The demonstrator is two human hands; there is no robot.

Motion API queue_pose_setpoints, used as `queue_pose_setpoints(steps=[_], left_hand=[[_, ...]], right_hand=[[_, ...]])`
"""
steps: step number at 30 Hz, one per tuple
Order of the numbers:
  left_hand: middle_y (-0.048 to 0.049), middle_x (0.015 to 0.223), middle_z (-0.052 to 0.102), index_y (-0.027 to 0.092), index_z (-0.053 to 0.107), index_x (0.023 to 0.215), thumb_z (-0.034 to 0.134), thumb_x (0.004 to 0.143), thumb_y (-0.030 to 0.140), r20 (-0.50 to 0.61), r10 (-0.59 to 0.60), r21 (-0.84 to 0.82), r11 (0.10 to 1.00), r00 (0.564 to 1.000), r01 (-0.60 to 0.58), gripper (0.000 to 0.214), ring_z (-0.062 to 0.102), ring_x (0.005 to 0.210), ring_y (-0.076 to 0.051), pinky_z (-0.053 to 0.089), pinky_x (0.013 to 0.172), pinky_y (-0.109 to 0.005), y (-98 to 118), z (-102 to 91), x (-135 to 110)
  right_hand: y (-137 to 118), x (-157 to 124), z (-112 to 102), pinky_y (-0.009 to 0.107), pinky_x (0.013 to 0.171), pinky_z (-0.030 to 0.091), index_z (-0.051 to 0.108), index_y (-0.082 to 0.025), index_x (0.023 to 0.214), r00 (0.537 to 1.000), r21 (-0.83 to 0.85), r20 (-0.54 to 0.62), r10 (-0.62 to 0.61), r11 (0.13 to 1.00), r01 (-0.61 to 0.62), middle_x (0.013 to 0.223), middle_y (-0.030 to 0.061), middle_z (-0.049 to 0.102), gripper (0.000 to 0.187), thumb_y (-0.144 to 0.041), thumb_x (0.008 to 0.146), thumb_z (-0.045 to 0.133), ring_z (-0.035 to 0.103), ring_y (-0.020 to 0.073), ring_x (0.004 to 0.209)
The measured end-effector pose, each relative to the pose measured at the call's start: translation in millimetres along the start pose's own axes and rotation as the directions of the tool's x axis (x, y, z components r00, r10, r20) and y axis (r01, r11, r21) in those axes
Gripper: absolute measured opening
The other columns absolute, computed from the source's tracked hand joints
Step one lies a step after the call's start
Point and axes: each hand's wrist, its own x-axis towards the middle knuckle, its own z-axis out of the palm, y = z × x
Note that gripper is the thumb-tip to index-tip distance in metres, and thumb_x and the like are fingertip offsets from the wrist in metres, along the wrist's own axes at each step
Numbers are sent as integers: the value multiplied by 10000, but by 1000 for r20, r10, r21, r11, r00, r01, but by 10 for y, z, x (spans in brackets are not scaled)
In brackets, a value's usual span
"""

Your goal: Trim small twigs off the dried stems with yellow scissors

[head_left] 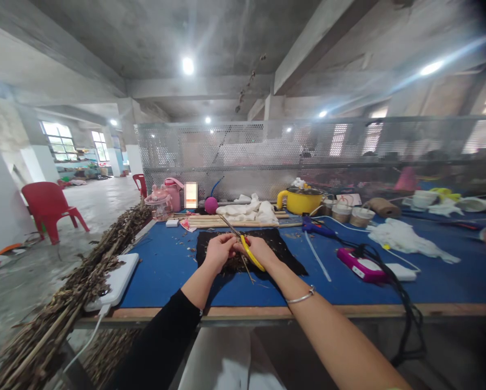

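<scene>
Gripping yellow-handled tool (248, 252), RH (259, 250); LH (219, 252) beside

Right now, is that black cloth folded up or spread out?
Spread out: the black cloth lies broad across the blue tabletop, its edges showing beyond the left hand and right hand.

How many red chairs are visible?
2: the nearer red chair at far left, and the farther red chair left of the mesh screen, partly hidden. Others may be hidden.
</scene>
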Motion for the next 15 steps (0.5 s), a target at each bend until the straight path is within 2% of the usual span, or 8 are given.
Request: queue_pose_setpoints(steps=[4,8,11,15], left_hand=[[-39,709,626,130,657,794,668,614,258,6,3,-40,999,1000,-2,221,498,504,-56,407,461,-164,25,10,-7],[-34,679,614,112,646,754,645,624,243,24,3,-26,1000,1000,-2,184,491,491,-52,406,461,-161,46,15,-22],[-31,646,603,99,637,698,630,630,271,53,36,15,999,998,-37,186,481,479,-50,393,448,-152,24,7,-17],[-31,632,602,96,639,692,622,632,308,93,78,53,995,993,-83,221,474,475,-51,386,445,-150,-20,-5,0]], right_hand=[[-33,-14,-29,241,581,376,621,-196,854,1000,-97,14,2,995,-1,796,66,650,456,-602,681,507,600,214,743],[-63,-33,-47,264,618,377,572,-191,940,998,-220,3,58,974,-56,880,100,640,522,-630,665,504,594,253,821],[-79,-46,-53,264,631,376,522,-182,1012,997,-221,39,65,974,-55,926,103,627,571,-638,668,493,591,248,843],[-103,-63,-74,265,641,369,508,-180,1008,995,-238,47,84,969,-70,940,102,618,587,-649,655,497,583,246,860]])
